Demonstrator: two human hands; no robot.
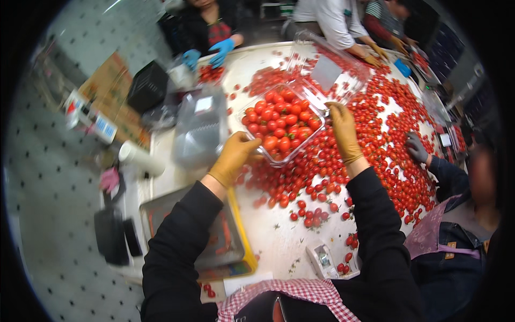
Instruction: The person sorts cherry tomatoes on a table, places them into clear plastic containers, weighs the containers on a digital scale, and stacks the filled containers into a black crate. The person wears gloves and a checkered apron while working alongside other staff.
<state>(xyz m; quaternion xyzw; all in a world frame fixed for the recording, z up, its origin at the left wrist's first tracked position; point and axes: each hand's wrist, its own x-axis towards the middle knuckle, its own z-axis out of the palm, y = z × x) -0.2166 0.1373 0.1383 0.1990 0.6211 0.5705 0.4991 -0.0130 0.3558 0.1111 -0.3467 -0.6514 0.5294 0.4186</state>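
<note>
Between my hands, above the table, is a clear plastic clamshell box (277, 160) filled with cherry tomatoes (279, 124). Its hinged lid (299, 52) is folded back, away from me, and carries a pale label (326, 72). My left hand (235, 155), in a tan glove, grips the box's near left edge. The other tan-gloved hand, my right hand (342, 126), holds the right side close to the hinge; its fingertips are partly hidden. Below and around the box, loose cherry tomatoes (322, 157) are spread over the white table (277, 241).
Nested clear plastic boxes (201, 133) stand to the left, behind a grey tray (169, 209) with a yellow rim (239, 225). A small white device (322, 257) lies near my body. Co-workers' gloved hands (219, 52) are across the table, and a grey-gloved hand (416, 147) is at right.
</note>
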